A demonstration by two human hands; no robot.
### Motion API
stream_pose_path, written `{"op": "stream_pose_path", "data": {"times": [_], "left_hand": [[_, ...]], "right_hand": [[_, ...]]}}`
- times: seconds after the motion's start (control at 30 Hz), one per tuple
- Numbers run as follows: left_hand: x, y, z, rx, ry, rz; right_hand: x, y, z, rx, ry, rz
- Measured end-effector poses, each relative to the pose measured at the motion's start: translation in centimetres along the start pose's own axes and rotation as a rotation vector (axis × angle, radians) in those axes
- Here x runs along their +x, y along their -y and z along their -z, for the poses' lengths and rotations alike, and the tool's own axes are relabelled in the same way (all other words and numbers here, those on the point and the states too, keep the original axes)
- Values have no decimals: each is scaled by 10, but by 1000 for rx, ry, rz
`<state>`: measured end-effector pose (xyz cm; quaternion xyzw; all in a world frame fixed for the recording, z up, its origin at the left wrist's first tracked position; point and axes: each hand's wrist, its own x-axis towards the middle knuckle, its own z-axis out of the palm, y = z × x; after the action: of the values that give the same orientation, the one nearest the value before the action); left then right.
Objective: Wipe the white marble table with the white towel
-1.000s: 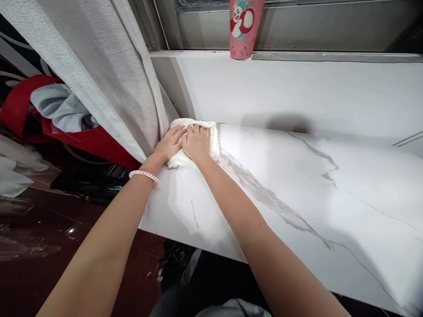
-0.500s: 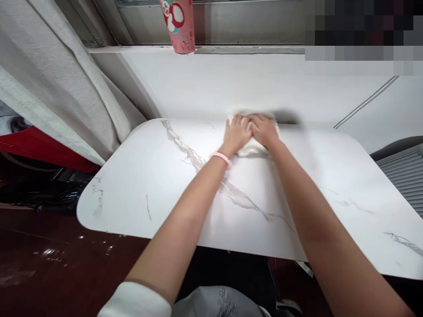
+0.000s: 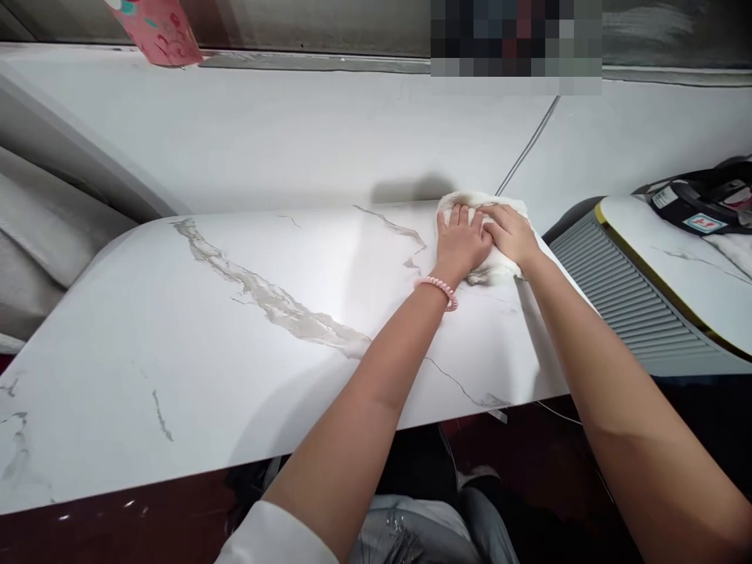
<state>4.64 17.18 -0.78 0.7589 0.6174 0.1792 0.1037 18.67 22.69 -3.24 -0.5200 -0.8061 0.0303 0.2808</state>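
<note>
Cloth (image 3: 499, 266) under both hands (image 3: 464, 247) (image 3: 513, 237)

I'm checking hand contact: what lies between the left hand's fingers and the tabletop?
In the head view, a white cloth lies between the fingers of the left hand and the tabletop.

Our hands (image 3: 462, 244) and white cloth (image 3: 498, 265): moved along the desk (image 3: 205, 376), from beside the curtain (image 3: 35, 235) to the right end.

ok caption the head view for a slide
Left hand and right hand on a cloth atop the marbled table
</note>
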Motion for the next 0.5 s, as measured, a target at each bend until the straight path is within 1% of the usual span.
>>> {"op": "stream_pose_path", "data": {"times": [0.13, 0.3, 0.4, 0.43, 0.5], "left_hand": [[-11, 10, 5, -34, 32, -48], [-32, 31, 17, -82, 72, -133], [-47, 58, 30, -104, 86, -191], [-52, 72, 35, -109, 79, -214], [-63, 106, 47, -112, 42, -253]], "right_hand": [[-16, 22, 2, -48, -34, -107], [-39, 62, -2, -98, -73, -199], [-45, 96, -15, -139, -72, -231], [-45, 110, -21, -151, -62, -240], [-40, 145, -38, -157, -42, -243]]}}
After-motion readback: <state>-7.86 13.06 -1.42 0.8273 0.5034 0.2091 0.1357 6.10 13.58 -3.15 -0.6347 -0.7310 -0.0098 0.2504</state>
